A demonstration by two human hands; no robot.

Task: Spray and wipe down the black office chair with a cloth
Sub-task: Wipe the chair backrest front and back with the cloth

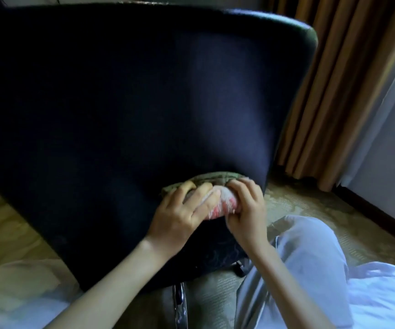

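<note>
The back of the black office chair (125, 110) fills most of the view, tilted toward me. Low on its right side a bunched cloth (217, 184), olive green with a white and red part, lies against the backrest. My left hand (184, 214) grips the cloth from the left with curled fingers. My right hand (246, 205) pinches its white and red end from the right. No spray bottle is in view.
Tan curtains (338, 96) hang behind the chair at the right, beside a pale wall (386, 148) with a dark skirting board. Patterned carpet (310, 210) covers the floor. The chair's chrome base (179, 305) shows below. My knee in light trousers (310, 252) is at lower right.
</note>
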